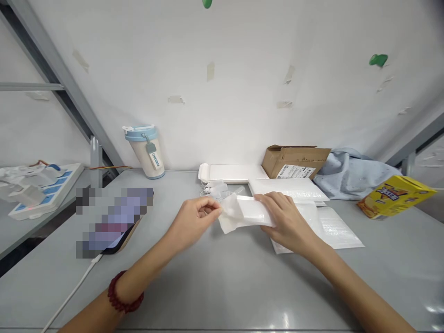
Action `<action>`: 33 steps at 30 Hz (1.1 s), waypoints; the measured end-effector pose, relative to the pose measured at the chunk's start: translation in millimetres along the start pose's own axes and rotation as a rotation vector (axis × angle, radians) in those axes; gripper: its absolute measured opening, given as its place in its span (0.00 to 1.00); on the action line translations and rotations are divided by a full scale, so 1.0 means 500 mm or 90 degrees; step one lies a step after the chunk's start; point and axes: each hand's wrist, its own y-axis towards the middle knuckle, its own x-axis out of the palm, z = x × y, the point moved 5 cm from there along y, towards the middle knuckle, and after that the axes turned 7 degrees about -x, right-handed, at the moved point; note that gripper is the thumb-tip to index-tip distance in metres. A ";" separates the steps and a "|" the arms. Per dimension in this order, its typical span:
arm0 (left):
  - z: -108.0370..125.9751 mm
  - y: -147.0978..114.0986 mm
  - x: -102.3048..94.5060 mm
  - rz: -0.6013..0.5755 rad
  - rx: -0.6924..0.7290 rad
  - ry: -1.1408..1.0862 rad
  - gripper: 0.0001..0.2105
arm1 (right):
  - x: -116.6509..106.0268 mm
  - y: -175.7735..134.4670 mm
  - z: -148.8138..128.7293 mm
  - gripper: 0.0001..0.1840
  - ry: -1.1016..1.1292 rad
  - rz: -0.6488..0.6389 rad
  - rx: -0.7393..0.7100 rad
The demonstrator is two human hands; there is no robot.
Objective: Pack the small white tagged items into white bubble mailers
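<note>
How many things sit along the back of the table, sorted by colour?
Blue-lidded cup: 1
Brown cardboard box: 1
White foam tray: 1
Pale blue cloth: 1
Yellow snack box: 1
Total: 5

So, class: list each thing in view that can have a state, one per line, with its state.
White foam pouch: held off the table by both hands.
Left hand: pinching the pouch's end.
Right hand: gripping the pouch.
Cream tumbler with blue lid: upright, lid on.
Brown cardboard box: flaps open.
</note>
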 end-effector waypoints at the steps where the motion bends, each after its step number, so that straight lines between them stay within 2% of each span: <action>1: -0.001 -0.003 0.011 -0.009 0.012 -0.006 0.07 | 0.003 0.001 -0.012 0.28 0.005 -0.001 -0.009; 4: 0.008 -0.017 0.039 -0.013 0.087 0.035 0.08 | 0.013 0.003 -0.040 0.31 0.024 -0.006 -0.027; 8: 0.020 -0.036 0.067 -0.005 0.192 0.167 0.14 | 0.019 0.004 -0.061 0.32 0.053 0.004 -0.045; 13: 0.006 -0.039 0.084 -0.087 0.173 0.169 0.12 | 0.017 0.005 -0.066 0.33 0.054 0.020 -0.054; 17: 0.012 -0.037 0.070 -0.121 0.142 0.130 0.12 | 0.010 0.003 -0.049 0.32 0.051 0.020 -0.051; 19: 0.016 -0.033 0.051 -0.082 0.107 0.083 0.10 | 0.004 0.001 -0.033 0.31 0.039 0.030 -0.038; 21: 0.016 -0.027 0.022 0.020 0.062 0.047 0.07 | -0.003 -0.002 -0.017 0.30 0.029 0.045 -0.025; 23: 0.013 -0.022 -0.003 0.120 0.029 0.042 0.10 | -0.008 -0.002 -0.009 0.29 0.028 0.058 -0.023; 24: 0.012 -0.019 -0.008 0.135 0.021 0.045 0.12 | -0.009 -0.002 -0.008 0.28 0.031 0.061 -0.027; 25: 0.010 -0.016 -0.007 0.117 0.014 0.048 0.12 | -0.011 -0.001 -0.009 0.28 0.033 0.063 -0.033; 27: 0.004 -0.011 0.010 0.018 -0.003 0.043 0.11 | -0.013 0.001 -0.016 0.27 0.032 0.067 -0.052; 29: -0.004 -0.010 0.029 -0.077 -0.030 0.022 0.14 | -0.017 0.004 -0.027 0.25 0.002 0.088 -0.072; 33: -0.015 -0.013 0.051 -0.127 -0.074 -0.086 0.16 | -0.021 0.005 -0.050 0.24 -0.118 0.141 -0.114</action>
